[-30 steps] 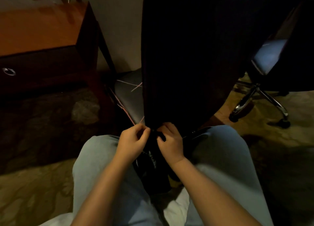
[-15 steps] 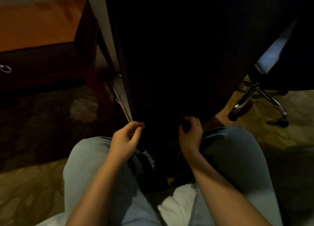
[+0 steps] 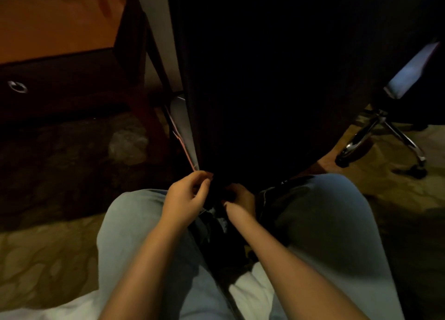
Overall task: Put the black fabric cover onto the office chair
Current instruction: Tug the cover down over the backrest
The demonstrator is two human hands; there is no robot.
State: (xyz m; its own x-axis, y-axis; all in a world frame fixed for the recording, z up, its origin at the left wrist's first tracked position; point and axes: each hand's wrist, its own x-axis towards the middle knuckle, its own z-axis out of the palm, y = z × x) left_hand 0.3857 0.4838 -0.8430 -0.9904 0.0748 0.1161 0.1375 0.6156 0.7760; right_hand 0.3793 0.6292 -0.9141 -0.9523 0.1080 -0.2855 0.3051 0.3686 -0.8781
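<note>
The black fabric cover (image 3: 277,84) hangs over the office chair and fills the upper middle of the view. A grey strip of the chair (image 3: 184,124) shows along the cover's left edge. My left hand (image 3: 186,198) pinches the cover's lower hem between thumb and fingers. My right hand (image 3: 239,199) grips the bunched hem just to the right, its fingertips hidden in the dark folds. Both hands sit between my knees in light jeans.
A wooden desk (image 3: 60,23) with a dark drawer and ring pull (image 3: 17,86) stands at the upper left. A second chair's chrome base (image 3: 382,139) with castors is on the patterned carpet at the right.
The hands came back together at the hem after being spread apart half a second ago. The cover now hides more of the grey chair than one second ago.
</note>
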